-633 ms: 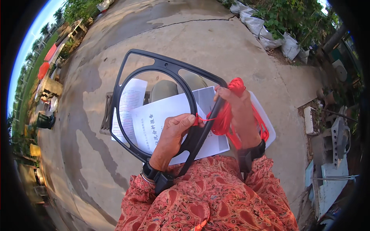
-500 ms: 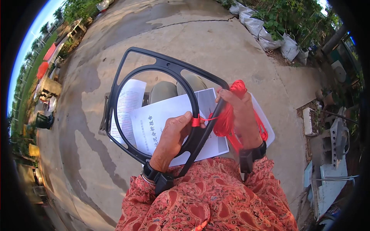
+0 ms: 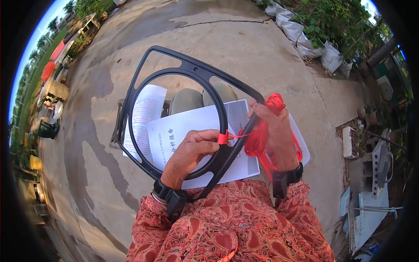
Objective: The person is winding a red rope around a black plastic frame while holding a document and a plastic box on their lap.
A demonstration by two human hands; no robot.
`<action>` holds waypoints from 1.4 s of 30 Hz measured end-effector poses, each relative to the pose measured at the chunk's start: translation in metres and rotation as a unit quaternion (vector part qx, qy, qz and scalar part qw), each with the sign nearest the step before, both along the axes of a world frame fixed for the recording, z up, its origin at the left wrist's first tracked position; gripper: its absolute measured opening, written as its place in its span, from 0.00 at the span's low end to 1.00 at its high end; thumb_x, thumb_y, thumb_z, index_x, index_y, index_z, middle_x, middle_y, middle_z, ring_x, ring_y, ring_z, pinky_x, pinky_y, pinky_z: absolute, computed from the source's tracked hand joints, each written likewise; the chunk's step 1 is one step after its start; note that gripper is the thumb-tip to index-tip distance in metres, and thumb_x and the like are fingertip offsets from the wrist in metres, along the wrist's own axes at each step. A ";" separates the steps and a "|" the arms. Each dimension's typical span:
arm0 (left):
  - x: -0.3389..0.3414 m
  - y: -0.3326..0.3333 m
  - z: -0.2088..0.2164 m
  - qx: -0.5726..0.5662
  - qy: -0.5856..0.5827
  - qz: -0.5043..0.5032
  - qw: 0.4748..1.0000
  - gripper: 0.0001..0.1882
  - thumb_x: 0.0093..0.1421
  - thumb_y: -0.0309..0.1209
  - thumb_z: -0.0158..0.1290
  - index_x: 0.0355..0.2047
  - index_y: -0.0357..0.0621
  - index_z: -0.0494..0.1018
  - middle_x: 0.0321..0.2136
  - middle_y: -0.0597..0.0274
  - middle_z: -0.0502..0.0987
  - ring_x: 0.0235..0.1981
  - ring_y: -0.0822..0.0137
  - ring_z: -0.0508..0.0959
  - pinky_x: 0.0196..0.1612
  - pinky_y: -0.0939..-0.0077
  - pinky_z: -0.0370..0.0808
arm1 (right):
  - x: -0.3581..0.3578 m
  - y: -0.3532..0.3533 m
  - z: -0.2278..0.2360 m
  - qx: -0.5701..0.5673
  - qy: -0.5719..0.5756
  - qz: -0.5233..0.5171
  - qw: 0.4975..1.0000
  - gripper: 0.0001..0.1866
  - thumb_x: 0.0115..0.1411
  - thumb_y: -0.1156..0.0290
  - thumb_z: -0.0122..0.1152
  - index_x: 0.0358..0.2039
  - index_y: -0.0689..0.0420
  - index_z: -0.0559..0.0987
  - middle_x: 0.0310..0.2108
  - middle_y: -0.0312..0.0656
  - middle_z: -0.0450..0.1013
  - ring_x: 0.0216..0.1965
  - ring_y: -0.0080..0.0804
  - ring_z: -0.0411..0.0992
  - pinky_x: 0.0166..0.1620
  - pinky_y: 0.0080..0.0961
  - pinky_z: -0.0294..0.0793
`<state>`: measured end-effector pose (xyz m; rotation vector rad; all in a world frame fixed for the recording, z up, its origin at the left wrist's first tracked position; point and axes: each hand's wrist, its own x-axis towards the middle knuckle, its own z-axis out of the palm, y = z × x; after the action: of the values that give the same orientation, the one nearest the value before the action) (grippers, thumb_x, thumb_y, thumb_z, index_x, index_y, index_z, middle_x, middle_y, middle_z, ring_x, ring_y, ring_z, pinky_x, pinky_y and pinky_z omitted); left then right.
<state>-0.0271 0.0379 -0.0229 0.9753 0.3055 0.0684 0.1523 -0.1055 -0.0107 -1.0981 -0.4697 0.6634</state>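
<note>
A black plastic frame [image 3: 194,70], a large ring set inside an angular outer rim, is held tilted above my lap. Bright red cord is wound in a small tight wrap [image 3: 223,138] around the ring's right side. My left hand [image 3: 188,153] is closed at the ring, thumb and fingertips pressed beside that wrap. On the frame's right bar my right hand [image 3: 281,136] is closed, with a loose red cord hank [image 3: 258,140] bunched against its palm and fingers. A short strand runs from the wrap across to the bar. Some right-hand fingertips are hidden or blurred.
Printed sheets [image 3: 176,122] lie under the frame across my lap. A white tray-like edge [image 3: 301,135] shows beyond my right hand. White sacks [image 3: 292,30] and plants line the far right; blocks and boards [image 3: 369,205] lie at right. A dark bucket [image 3: 48,129] stands left.
The frame has shifted slightly up and to the right. My left thumb has come down from pointing up to lying across beside the wrap. My right hand has stayed at the bar.
</note>
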 end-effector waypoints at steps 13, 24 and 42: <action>0.005 -0.008 0.005 -0.036 -0.008 0.024 0.999 0.19 0.54 0.24 0.53 0.46 0.27 0.75 0.36 0.54 0.80 0.35 0.67 0.81 0.44 0.77 0.77 | 0.000 -0.004 0.012 -0.004 -0.009 -0.016 1.000 0.12 0.59 0.67 0.67 0.35 0.64 0.80 0.27 0.42 0.78 0.23 0.21 0.74 0.25 0.15 0.71; 0.015 -0.007 0.001 0.072 -0.026 -0.023 0.997 0.18 0.55 0.29 0.53 0.43 0.30 0.77 0.35 0.58 0.81 0.33 0.73 0.78 0.38 0.84 0.74 | 0.000 -0.015 0.007 -0.015 -0.013 -0.044 0.999 0.15 0.59 0.64 0.68 0.37 0.65 0.79 0.26 0.41 0.78 0.22 0.20 0.73 0.26 0.15 0.71; 0.025 -0.032 -0.003 0.005 0.059 0.088 0.994 0.07 0.57 0.29 0.59 0.28 0.35 0.80 0.24 0.63 0.80 0.23 0.78 0.76 0.30 0.85 0.72 | -0.003 -0.019 -0.008 0.003 0.028 -0.056 0.998 0.10 0.59 0.68 0.67 0.35 0.62 0.80 0.25 0.42 0.78 0.21 0.19 0.73 0.25 0.15 0.71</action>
<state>-0.0020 0.0060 -0.0256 0.9633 0.5003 0.1738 0.1496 -0.1247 -0.0182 -1.0904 -0.3596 0.5919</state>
